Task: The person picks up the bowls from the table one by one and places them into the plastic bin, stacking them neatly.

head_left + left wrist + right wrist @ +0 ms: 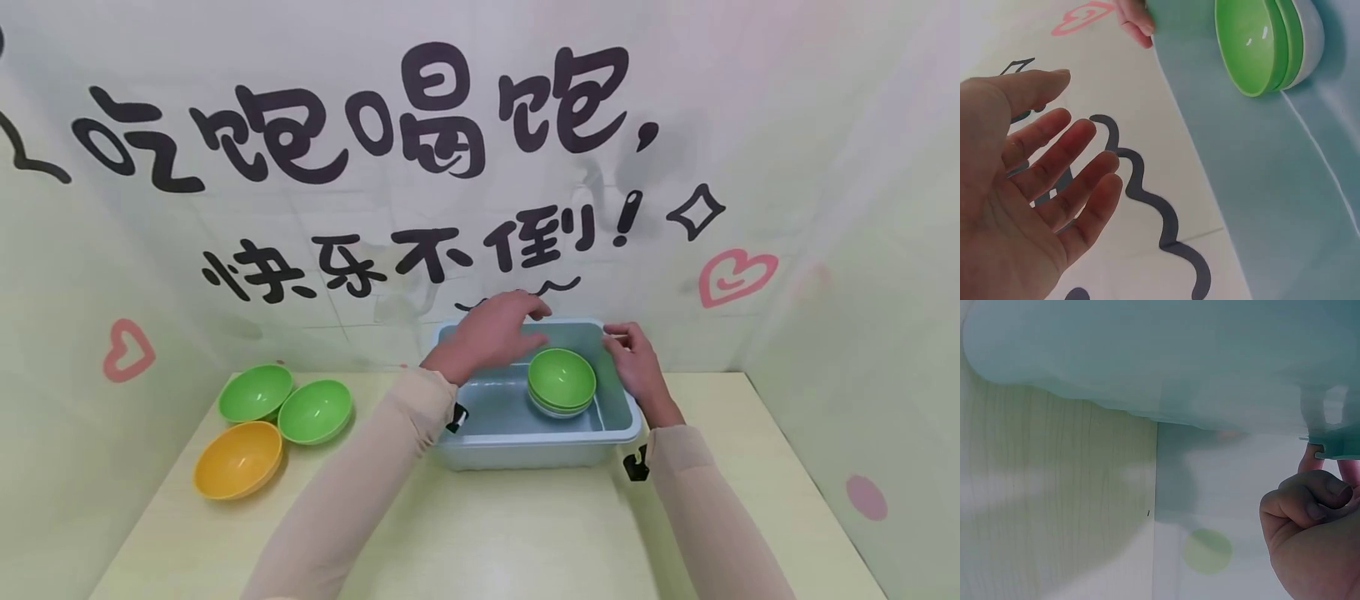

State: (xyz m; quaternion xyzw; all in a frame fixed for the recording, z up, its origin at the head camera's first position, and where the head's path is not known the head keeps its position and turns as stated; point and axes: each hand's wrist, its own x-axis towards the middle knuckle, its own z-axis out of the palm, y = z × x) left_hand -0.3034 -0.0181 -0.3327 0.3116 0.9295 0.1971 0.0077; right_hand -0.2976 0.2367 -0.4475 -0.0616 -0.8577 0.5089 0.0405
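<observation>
A light blue plastic basin [525,457] stands by the back wall. Inside it, toward the right, sits a stack of bowls [562,379]; the left wrist view shows green bowls [1250,47] nested with a white bowl [1310,40] at the bottom. My left hand [495,333] hovers over the basin's left part, fingers spread and loosely bent, holding nothing, apart from the stack. At the basin's far right corner, my right hand [633,362] pinches the rim. In the right wrist view the lower fingers of this hand [1313,519] are curled beneath the rim.
On the table's left lie two green bowls [257,393] [315,412] and a yellow-orange bowl [238,461], close together. White walls with black lettering and pink hearts enclose the pale wooden table [495,533] at the back and sides.
</observation>
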